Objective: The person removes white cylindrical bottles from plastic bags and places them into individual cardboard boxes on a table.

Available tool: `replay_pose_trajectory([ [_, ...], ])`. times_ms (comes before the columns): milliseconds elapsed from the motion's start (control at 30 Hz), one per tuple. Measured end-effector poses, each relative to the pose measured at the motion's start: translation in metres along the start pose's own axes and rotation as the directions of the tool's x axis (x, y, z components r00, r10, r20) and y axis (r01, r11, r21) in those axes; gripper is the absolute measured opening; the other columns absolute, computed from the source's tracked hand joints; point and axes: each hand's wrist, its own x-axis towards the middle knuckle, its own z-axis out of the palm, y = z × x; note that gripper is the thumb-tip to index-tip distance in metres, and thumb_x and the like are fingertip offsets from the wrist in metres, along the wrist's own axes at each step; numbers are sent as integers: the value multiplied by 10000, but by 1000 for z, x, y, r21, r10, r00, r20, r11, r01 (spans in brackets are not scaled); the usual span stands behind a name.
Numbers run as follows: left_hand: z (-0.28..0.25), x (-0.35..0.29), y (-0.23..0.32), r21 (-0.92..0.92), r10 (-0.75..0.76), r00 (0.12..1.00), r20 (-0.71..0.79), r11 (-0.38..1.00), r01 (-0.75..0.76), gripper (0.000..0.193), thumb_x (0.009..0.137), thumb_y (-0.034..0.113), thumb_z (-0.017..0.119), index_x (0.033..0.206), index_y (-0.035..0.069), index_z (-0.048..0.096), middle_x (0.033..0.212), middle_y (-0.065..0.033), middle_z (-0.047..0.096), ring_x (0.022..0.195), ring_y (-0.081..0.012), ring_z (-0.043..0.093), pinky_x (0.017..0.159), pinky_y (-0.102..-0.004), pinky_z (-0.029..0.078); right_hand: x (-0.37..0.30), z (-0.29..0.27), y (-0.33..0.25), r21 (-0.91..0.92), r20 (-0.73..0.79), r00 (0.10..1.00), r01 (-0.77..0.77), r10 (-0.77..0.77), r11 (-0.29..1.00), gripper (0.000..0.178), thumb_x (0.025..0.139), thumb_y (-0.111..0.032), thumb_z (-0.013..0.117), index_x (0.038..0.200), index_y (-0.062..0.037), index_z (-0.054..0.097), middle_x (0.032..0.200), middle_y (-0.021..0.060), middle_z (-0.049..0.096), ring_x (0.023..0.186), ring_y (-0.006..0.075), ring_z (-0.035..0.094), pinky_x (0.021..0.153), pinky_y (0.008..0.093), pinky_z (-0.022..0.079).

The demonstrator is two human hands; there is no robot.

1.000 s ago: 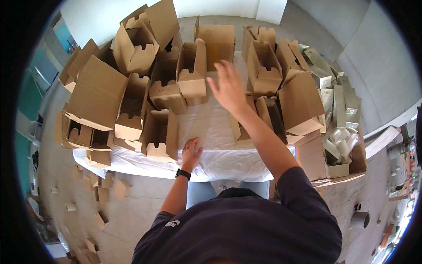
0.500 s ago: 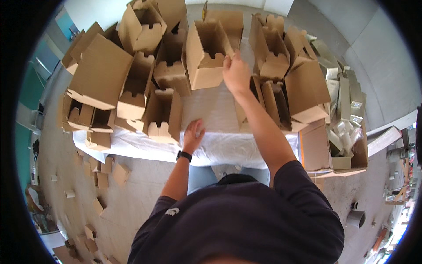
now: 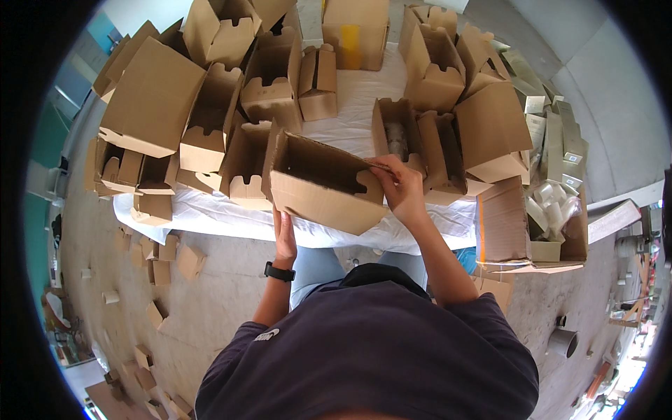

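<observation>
The person wears a very dark T-shirt (image 3: 371,350), near black with a faint purplish cast; its loose short sleeves (image 3: 483,318) leave the forearms bare. 1 small white mark (image 3: 266,334) sits on the left side of the chest. A black, watch-like wristband (image 3: 280,271) circles the left wrist. Pale blue trousers (image 3: 308,271) cover the 2 legs, and a black piece of cloth (image 3: 378,274), too indistinct to identify, edges the shirt's front. The left hand (image 3: 285,240) and right hand (image 3: 404,187) are bare.

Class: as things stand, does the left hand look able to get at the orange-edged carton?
Probably not: the left hand seems busy supporting the held box, with the right forearm between that hand and the carton.
</observation>
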Motion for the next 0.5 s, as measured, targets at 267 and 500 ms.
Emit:
replay_pose_trajectory([
  [267,-27,-24,-11,813,-72,987,143,577,-76,503,844,153,731,1257,-4,492,1274,-130,537,1200,-250,505,1019,-399,395,0,30,36,-134,40,970,244,-241,960,232,836,17,606,1048,-57,662,1092,123,668,1005,290,647,855,341,521],
  [500,6,-26,22,480,153,975,162,851,-214,856,807,115,734,1482,10,219,1519,-165,272,1409,-303,268,1146,-403,225,-8,35,52,-25,58,998,26,-25,999,295,944,-20,499,1225,-66,577,1206,129,629,1088,260,620,917,328,470],
])
